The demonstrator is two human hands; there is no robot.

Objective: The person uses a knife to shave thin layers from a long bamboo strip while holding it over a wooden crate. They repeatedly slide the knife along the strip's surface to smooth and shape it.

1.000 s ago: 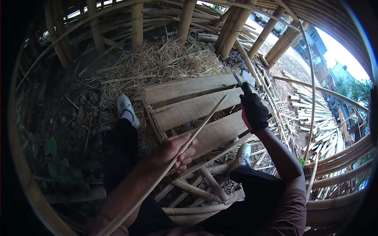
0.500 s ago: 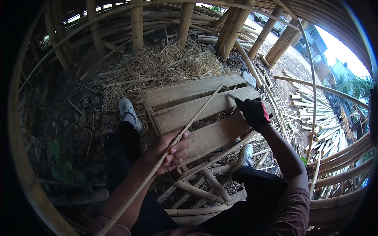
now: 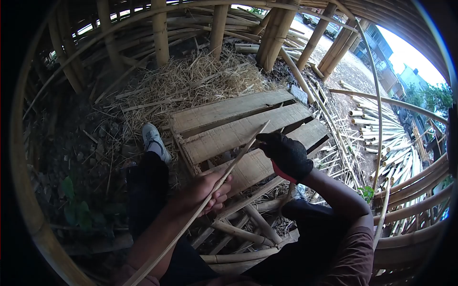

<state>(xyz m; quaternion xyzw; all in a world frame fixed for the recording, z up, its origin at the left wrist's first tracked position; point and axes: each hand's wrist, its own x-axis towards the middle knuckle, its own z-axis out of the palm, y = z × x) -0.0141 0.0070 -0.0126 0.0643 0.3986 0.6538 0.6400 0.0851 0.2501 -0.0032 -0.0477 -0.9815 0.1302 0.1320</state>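
A long, thin bamboo strip (image 3: 242, 155) runs from the lower left, along my left forearm, up to its tip over the slatted wooden bench (image 3: 229, 109). My bare left hand (image 3: 206, 191) is closed around the strip, fingers curled over it. In a black glove with red on it, my right hand (image 3: 289, 156) is closed close to the strip's upper end, above the bench slats. What its fingers grip is hidden, and I cannot tell whether they touch the strip.
Bamboo shavings (image 3: 205, 78) heap up behind the bench. Upright bamboo posts (image 3: 161, 38) stand beyond. Cut bamboo poles (image 3: 381, 128) lie piled at right. My shoe (image 3: 155, 140) rests left of the bench, and bamboo pieces (image 3: 245, 233) sit between my legs.
My gloved right hand has come back from the bench's far right side toward me and left, close to the strip's tip. My left hand still holds the strip.
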